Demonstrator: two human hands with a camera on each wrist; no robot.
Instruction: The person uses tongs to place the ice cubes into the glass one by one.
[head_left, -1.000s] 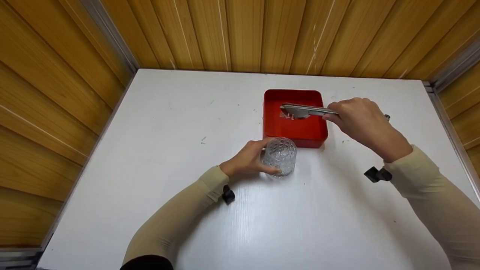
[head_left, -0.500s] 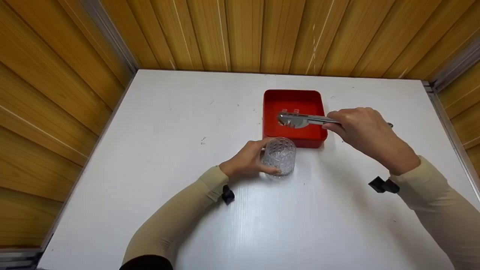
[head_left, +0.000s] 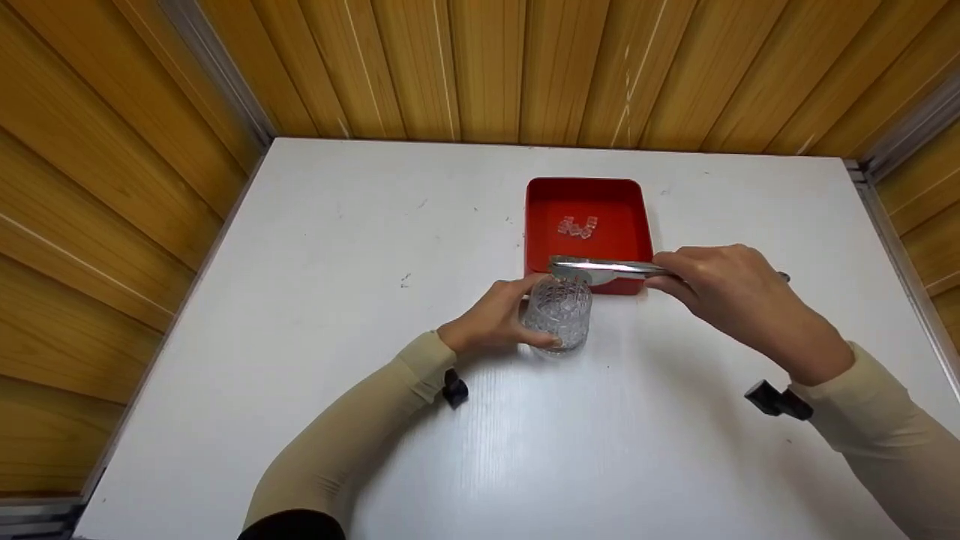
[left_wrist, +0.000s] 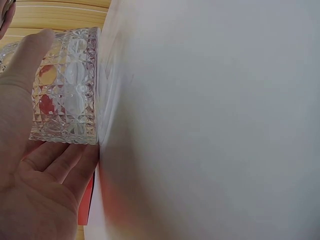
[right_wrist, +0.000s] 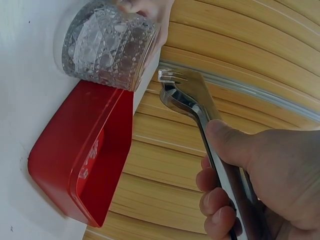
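Observation:
My left hand (head_left: 491, 319) grips a clear cut-glass tumbler (head_left: 566, 319) that stands upright on the table, thumb on the near side and fingers behind. In the left wrist view the tumbler (left_wrist: 70, 85) shows its faceted wall against the palm. My right hand (head_left: 724, 296) holds metal tongs (head_left: 619, 267) by the handles, their tips just over the tumbler's far rim. Between the tips in the right wrist view is a small clear piece (right_wrist: 164, 76), partly hidden. Several clear cubes (head_left: 577, 227) lie in the red square tin (head_left: 637, 206) behind the tumbler.
The white table (head_left: 375, 225) carries small dark specks. Wood-look panels (head_left: 487, 67) stand along its back and left side, with metal framing at the corners. The red tin's near wall is right beside the tumbler.
The tongs have come up out of the red tin and toward the tumbler, uncovering the clear cubes. My left hand and the tumbler have stayed in place.

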